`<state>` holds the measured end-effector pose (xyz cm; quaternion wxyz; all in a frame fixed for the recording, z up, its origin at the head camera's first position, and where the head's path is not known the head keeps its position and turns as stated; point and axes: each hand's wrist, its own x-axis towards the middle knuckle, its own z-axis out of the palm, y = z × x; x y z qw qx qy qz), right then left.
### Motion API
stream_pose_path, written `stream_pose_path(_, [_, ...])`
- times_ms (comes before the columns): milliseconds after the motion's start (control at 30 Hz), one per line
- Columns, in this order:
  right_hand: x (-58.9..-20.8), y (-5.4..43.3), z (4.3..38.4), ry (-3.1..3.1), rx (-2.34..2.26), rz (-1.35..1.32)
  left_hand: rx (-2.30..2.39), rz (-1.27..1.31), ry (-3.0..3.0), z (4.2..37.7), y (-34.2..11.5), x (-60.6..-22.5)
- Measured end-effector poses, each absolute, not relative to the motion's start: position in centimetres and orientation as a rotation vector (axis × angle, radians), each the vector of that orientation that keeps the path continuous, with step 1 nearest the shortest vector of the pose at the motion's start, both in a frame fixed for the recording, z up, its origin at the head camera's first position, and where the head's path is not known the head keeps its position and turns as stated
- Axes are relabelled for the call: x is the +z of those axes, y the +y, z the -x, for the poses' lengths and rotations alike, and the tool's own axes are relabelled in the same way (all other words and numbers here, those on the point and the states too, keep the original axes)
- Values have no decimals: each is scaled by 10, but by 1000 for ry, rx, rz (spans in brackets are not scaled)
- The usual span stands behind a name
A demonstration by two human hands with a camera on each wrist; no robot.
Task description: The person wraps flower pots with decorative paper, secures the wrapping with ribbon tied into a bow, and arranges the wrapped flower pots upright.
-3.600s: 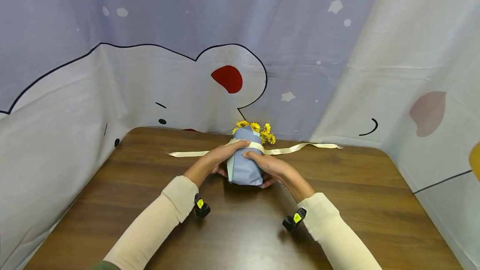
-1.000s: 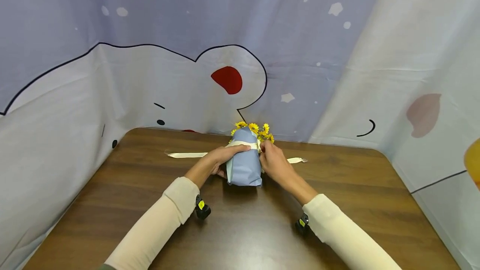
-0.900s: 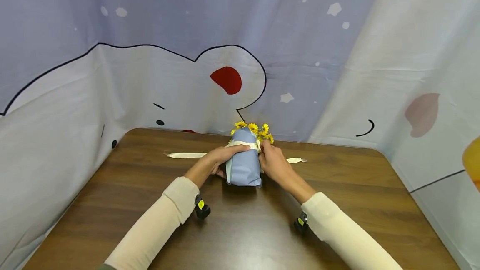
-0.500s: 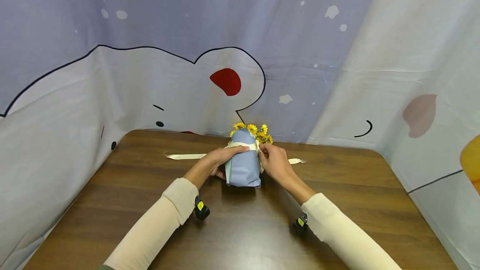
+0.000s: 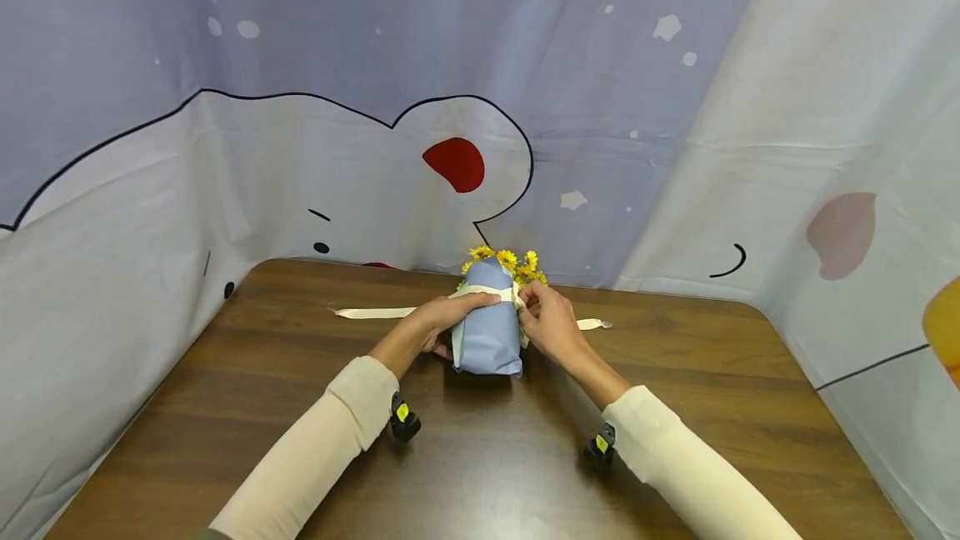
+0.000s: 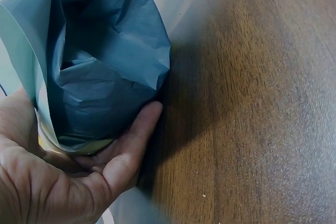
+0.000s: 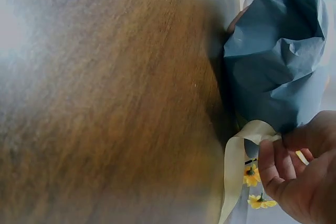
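A small bouquet wrapped in blue paper (image 5: 486,344) lies at the back middle of the table, its yellow flowers (image 5: 507,259) facing the curtain. My left hand (image 5: 442,317) grips its left side, thumb across the front by a cream ribbon (image 5: 371,313) that circles the wrap. In the left wrist view, the left fingers (image 6: 144,121) curl under the crumpled open end of the wrapping paper (image 6: 105,90). At the bouquet's right side, my right hand (image 5: 553,325) pinches the ribbon. From that pinch a ribbon loop (image 7: 233,169) hangs in the right wrist view.
The brown wooden table (image 5: 480,457) reaches back to a printed curtain (image 5: 360,173) right behind the flowers. One ribbon tail lies out to the left; the other tail's end (image 5: 592,324) shows right of my right hand. A black wrist camera (image 5: 403,422) hangs below each cuff.
My right hand has gone from holding the bouquet's front to pinching ribbon at its right side. The right ribbon tail's end has drawn inward. Over the last second, almost nothing moves.
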<state>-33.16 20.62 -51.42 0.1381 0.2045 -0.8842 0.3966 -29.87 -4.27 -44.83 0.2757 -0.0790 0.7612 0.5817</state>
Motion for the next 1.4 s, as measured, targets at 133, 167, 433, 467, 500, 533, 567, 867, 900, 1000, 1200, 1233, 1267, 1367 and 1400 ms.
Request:
stream_pose_path(133, [-509, 202, 325, -2512, 1053, -611, 1565, 217, 2040, 299, -42, -448])
stream_pose_path(167, [-507, 202, 324, -2515, 1027, -627, 1565, 219, 2042, 299, -43, -448])
stream_pose_path(433, [-519, 200, 340, -2591, 960, -595, 1560, 223, 2054, 300, -43, -447])
stream_pose_path(467, [-510, 197, 334, -2600, 975, -579, 1559, 224, 2054, 300, -43, -447])
stream_pose_path(500, [-499, 193, 325, -2618, 990, -560, 1558, 224, 2053, 300, -43, -447])
stream_pose_path(533, [-487, 189, 315, -2630, 996, -540, 1557, 224, 2053, 301, -44, -447])
stream_pose_path(567, [-475, 185, 305, -2655, 1009, -508, 1556, 223, 2055, 301, -44, -447])
stream_pose_path(867, [-500, 202, 331, -2617, 1062, -492, 1547, 230, 2069, 301, -43, -447])
stream_pose_path(900, [-506, 207, 335, -2609, 1054, -516, 1548, 229, 2068, 301, -42, -447])
stream_pose_path(1000, [-486, 210, 321, -2716, 1111, -469, 1555, 225, 2063, 299, -40, -448])
stream_pose_path(1200, [-433, 218, 286, -2714, 1424, -65, 1548, 212, 2064, 296, -39, -447])
stream_pose_path(1233, [-430, 221, 286, -2646, 1545, 1, 1546, 210, 2064, 296, -40, -447])
stream_pose_path(1267, [-428, 224, 287, -2557, 1688, 50, 1544, 211, 2064, 296, -41, -446])
stream_pose_path(1367, [-426, 231, 295, -2265, 2080, 103, 1543, 222, 2064, 297, -44, -446])
stream_pose_path(1400, [-426, 233, 297, -2201, 2171, 96, 1543, 224, 2064, 297, -44, -446])
